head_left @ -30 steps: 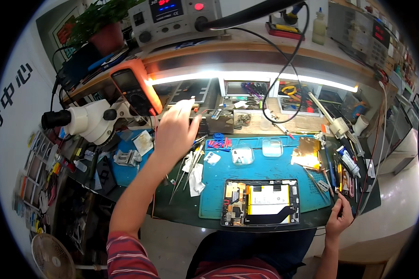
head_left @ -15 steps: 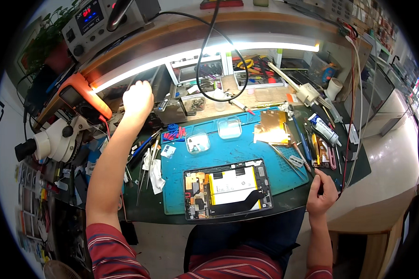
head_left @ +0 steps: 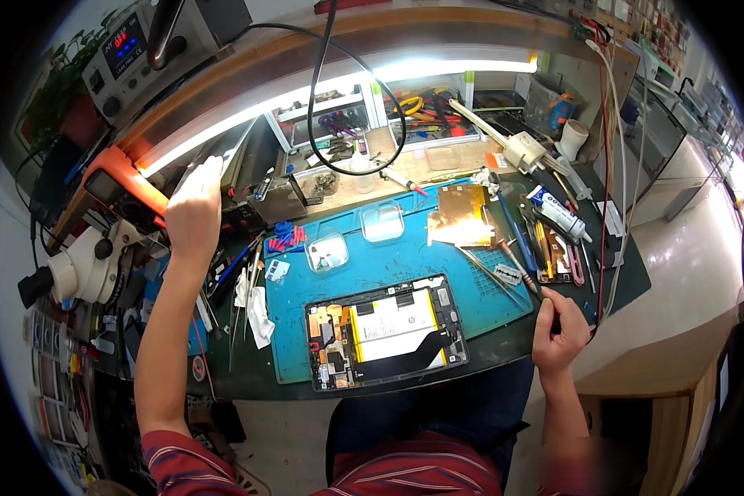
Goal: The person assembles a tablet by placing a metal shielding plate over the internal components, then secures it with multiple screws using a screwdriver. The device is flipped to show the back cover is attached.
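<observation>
My left hand (head_left: 195, 211) is raised at the far left of the bench, beside an orange multimeter (head_left: 126, 183). Its fingers are drawn together, and their tips are partly hidden. A grey metal box (head_left: 279, 203) is to its right. Resting at the bench's right front edge, my right hand (head_left: 560, 332) has its fingers curled, with nothing visible in them. Just beyond its fingertips lies the end of a brown-handled tool (head_left: 521, 269). Between my hands an opened tablet (head_left: 388, 334) lies on a blue mat (head_left: 293, 332), its white battery and black flex cable exposed. Neither hand touches it.
Two clear plastic boxes (head_left: 382, 221) and a copper-coloured sheet (head_left: 457, 217) are on the mat. A white tube (head_left: 555, 213) lies among tools at right. The microscope (head_left: 78, 273) stands at left. A black cable (head_left: 312, 107) hangs over the bench.
The whole view has shifted, so the bench appears farther left. My left hand has moved closer to the multimeter and slightly toward me. The right hand stays curled at the bench edge.
</observation>
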{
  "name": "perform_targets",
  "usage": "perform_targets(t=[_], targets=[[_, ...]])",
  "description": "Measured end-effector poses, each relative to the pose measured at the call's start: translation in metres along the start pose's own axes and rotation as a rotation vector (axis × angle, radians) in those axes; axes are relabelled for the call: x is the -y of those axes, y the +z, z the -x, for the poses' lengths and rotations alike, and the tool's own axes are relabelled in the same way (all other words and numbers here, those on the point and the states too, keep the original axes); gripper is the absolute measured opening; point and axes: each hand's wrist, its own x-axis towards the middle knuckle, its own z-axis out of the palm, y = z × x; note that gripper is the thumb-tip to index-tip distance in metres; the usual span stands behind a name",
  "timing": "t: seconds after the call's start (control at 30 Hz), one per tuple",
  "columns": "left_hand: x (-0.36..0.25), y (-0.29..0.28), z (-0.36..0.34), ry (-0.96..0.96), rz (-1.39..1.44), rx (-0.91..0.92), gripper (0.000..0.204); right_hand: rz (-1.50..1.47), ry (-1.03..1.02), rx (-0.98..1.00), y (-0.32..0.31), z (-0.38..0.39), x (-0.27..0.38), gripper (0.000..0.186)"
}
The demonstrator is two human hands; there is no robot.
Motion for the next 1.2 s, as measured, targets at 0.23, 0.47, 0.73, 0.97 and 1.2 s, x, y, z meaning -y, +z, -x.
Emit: perform_targets(t=[0.23,0.47,0.73,0.97,1.2], targets=[[-0.026,-0.078,0.033,0.122,0.118,-0.089,0.03,-0.024,0.024,0.008,-0.001,-0.001,-0.001,0.015],[-0.022,-0.143,0.108,0.209,0.253,-0.092,0.021,-0.023,0.021,-0.002,-0.003,0.002,-0.003,0.017],[-0.047,-0.231,0.158,0.26,0.547,0.036,0.033,-0.128,-0.219,-0.031,-0.015,0.02,0.021,0.031],[-0.169,-0.223,0.084,0.328,0.78,-0.183,0.017,-1.379,0.385,0.549,-0.015,0.041,0.12,0.074],[-0.212,-0.223,0.072,0.389,0.916,-0.198,0.018,-1.183,0.885,0.365,-0.031,0.028,0.131,0.04]])
